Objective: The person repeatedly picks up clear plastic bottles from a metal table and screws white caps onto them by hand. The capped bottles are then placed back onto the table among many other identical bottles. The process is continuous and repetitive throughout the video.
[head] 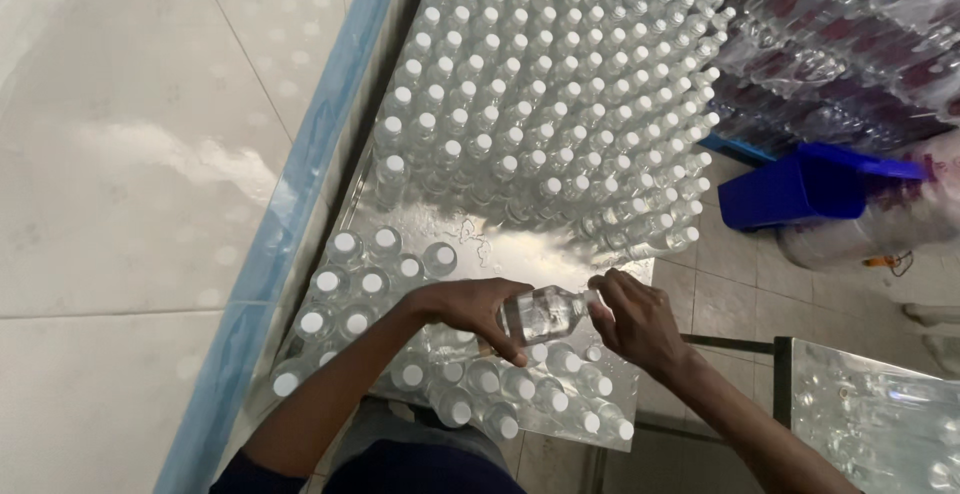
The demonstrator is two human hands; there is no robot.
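Fingers point(497, 342) of my left hand point(470, 306) wrap around the body of one small clear bottle point(545, 314), held on its side above the near end of the metal table point(480, 244); my right hand point(632, 319) pinches closed at its neck end, where I can't make out a cap.

Going by size: the steel table runs away from me, its far half packed with upright capped bottles point(560, 84) — far too many to count, well over a hundred. A bare wet strip of steel separates them from a nearer cluster point(370, 279) around and under my hands, roughly thirty white caps showing. To the right stands one blue plastic bin point(800, 189), with shrink-wrapped bottle packs point(860, 44) stacked behind it.

One bottle in hand, then. I judge it light, with thin walls that would give if squeezed — and slippery if wet. A grip round the middle looks soundest, steadied at the stiffer neck.
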